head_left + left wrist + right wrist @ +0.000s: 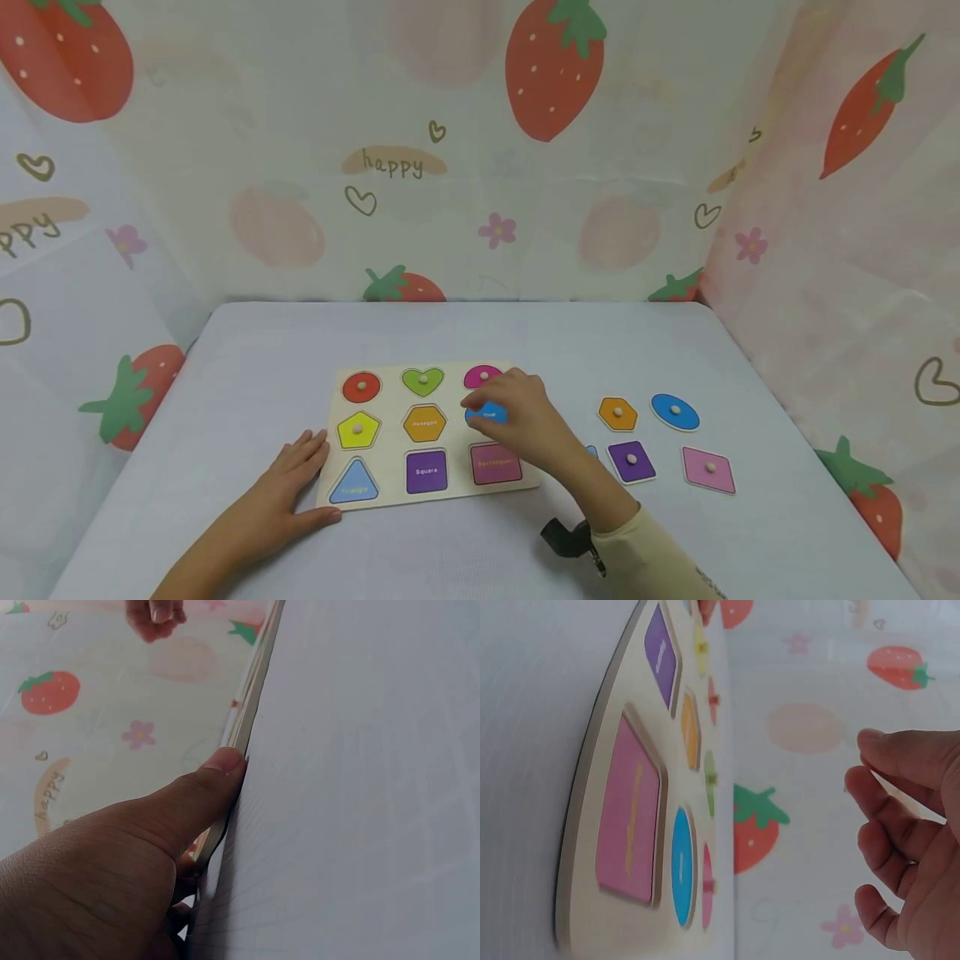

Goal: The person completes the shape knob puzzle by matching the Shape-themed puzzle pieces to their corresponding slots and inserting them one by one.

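A wooden shape puzzle board (390, 502) lies on the table. A red circle (352, 387), green heart (412, 380), magenta half-round piece (472, 378) and yellow pentagon (347, 433), all with knobs, sit in it. Bare printed recesses show for triangle, square, hexagon, oval and rectangle. My left hand (281, 496) rests at the board's left edge, fingers extended; its thumb (187, 802) touches the front edge near the corner. Above the oval recess (491, 412) hovers my right hand (525, 417), fingers loosely bent and nothing between them; in the right wrist view it is apart from the board.
Right of the board lie a loose orange hexagon (611, 421), blue oval (667, 421), purple square (622, 469) and pink rectangle (697, 477). A light-blue piece (592, 451) is mostly hidden behind the right wrist. Strawberry-print cloth (480, 233) hangs behind the table.
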{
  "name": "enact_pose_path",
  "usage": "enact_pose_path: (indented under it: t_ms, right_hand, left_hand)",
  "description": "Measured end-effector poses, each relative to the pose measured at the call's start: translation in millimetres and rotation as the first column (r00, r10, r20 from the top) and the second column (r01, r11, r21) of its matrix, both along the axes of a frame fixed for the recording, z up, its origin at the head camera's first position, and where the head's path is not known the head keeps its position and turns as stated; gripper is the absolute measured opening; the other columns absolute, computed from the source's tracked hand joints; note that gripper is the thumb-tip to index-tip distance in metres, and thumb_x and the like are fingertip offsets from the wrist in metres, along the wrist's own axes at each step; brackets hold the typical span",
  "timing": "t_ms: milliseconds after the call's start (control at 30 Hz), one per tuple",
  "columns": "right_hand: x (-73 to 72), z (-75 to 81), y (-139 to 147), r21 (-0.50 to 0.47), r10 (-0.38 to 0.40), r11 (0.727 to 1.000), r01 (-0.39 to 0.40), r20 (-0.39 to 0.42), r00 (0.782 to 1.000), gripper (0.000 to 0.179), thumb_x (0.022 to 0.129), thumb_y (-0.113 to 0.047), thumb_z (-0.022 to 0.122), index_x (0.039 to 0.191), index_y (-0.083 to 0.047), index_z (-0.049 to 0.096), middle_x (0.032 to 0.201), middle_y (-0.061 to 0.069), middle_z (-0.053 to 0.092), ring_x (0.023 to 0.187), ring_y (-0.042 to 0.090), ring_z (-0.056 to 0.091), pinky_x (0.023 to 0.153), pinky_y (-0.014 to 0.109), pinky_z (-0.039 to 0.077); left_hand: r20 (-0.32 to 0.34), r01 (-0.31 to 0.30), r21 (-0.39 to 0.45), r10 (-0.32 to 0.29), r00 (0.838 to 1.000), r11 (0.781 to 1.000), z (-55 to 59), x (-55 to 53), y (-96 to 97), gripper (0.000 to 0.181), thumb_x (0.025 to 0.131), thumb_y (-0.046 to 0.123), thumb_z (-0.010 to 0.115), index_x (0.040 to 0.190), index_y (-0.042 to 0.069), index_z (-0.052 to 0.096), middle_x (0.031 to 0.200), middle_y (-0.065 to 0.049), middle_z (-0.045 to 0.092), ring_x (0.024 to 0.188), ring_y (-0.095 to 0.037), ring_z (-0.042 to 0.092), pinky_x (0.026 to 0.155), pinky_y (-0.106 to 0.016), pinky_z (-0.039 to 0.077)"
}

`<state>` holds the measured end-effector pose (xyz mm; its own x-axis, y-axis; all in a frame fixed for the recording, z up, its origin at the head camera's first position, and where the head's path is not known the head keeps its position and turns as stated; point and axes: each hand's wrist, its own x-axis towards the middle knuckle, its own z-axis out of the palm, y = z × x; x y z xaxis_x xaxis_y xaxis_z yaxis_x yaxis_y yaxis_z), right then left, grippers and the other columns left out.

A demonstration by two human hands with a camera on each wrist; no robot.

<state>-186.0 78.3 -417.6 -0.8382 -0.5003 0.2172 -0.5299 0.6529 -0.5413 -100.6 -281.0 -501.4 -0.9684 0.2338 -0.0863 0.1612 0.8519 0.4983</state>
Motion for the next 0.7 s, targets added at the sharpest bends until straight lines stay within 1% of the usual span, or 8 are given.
enact_pose_path:
  t_ms: [100, 167, 333, 433, 567, 700]
  right_hand:
    - [-0.4, -0.3, 16, -0.016, -0.019, 1.000, 0.019, -0.018, 1.000, 0.022, 0.089, -0.022, 0.081, 0.111, -0.022, 0.078, 0.099, -0.011, 0.073, 0.112, 0.015, 0.055, 0.105, 0.051, 0.039]
    - [-1.7, -1.5, 27, -0.019, -0.035, 0.999, 0.034, -0.044, 0.998, 0.023, 0.089, -0.021, 0.082, 0.111, -0.023, 0.078, 0.101, -0.012, 0.073, 0.112, 0.015, 0.056, 0.105, 0.052, 0.040]
    - [-6.7, -0.4, 56, -0.026, -0.088, 0.996, 0.085, -0.111, 0.990, 0.022, 0.089, -0.019, 0.082, 0.110, -0.022, 0.078, 0.102, -0.008, 0.074, 0.110, 0.018, 0.057, 0.101, 0.053, 0.042]
    - [-9.5, 1.3, 74, -0.032, -0.116, 0.993, 0.113, -0.133, 0.984, 0.022, 0.089, -0.018, 0.082, 0.110, -0.021, 0.078, 0.103, -0.005, 0.075, 0.109, 0.020, 0.058, 0.100, 0.053, 0.043]
    - [-13.8, 0.2, 98, -0.053, -0.146, 0.989, 0.140, -0.135, 0.980, 0.023, 0.089, -0.016, 0.082, 0.111, -0.018, 0.078, 0.105, -0.003, 0.076, 0.110, 0.022, 0.058, 0.099, 0.053, 0.044]
    - [-19.2, -2.9, 119, -0.088, -0.173, 0.983, 0.163, -0.126, 0.977, 0.022, 0.089, -0.014, 0.082, 0.110, -0.015, 0.078, 0.108, -0.001, 0.076, 0.111, 0.024, 0.058, 0.096, 0.049, 0.046]
  left_hand:
    - [0.004, -0.001, -0.003, 0.001, 1.000, 1.000, -0.5, -0.4, -0.1, 0.112, 0.077, 0.073, 0.074, 0.159, 0.008, 0.037, 0.168, -0.017, 0.026, 0.155, -0.044, 0.018, 0.119, -0.068, 0.024]
    - [0.006, -0.003, -0.008, 0.003, 1.000, 1.000, -0.8, -0.4, -0.1, 0.112, 0.077, 0.074, 0.073, 0.159, 0.008, 0.036, 0.168, -0.017, 0.026, 0.155, -0.045, 0.018, 0.119, -0.068, 0.024]
    - [0.001, -0.003, 0.003, 0.003, 1.000, 1.000, -0.4, 0.1, -0.1, 0.111, 0.077, 0.072, 0.074, 0.159, 0.008, 0.036, 0.168, -0.017, 0.026, 0.155, -0.044, 0.018, 0.120, -0.068, 0.024]
    - [-0.004, -0.002, 0.020, 0.002, 1.000, 1.000, 1.0, 0.6, 0.0, 0.111, 0.077, 0.069, 0.076, 0.159, 0.007, 0.036, 0.169, -0.016, 0.025, 0.156, -0.042, 0.017, 0.120, -0.068, 0.023]
    - [-0.002, -0.001, 0.026, 0.001, 1.000, 1.000, 2.4, 1.4, 0.4, 0.111, 0.077, 0.070, 0.076, 0.159, 0.007, 0.036, 0.169, -0.016, 0.025, 0.156, -0.042, 0.017, 0.119, -0.068, 0.023]
    - [0.001, -0.004, 0.029, 0.004, 1.000, 1.000, 3.3, 1.8, 0.4, 0.111, 0.076, 0.070, 0.077, 0.159, 0.007, 0.036, 0.169, -0.015, 0.025, 0.156, -0.042, 0.016, 0.120, -0.068, 0.022]
